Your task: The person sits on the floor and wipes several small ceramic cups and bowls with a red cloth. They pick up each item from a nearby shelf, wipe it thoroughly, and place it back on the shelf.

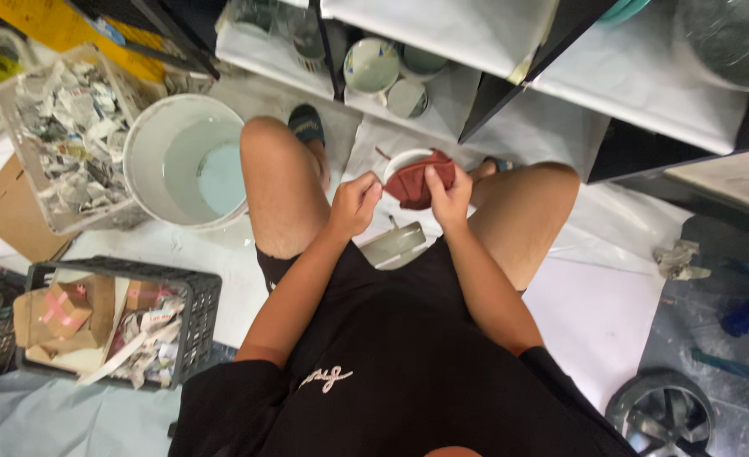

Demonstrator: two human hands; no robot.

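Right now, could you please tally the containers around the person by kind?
White bucket: 1
Crates of scrap paper (clear crate, dark crate): 2
Bowl under the red cloth, held by both hands (left hand, right hand): 1
Total: 4

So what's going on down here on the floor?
A person sits low, knees apart, holding a small white bowl in the left hand and pressing a dark red cloth over it with the right hand. A white bucket with pale liquid stands to their left, beside a clear bin of shredded paper. More bowls sit on a low shelf ahead.
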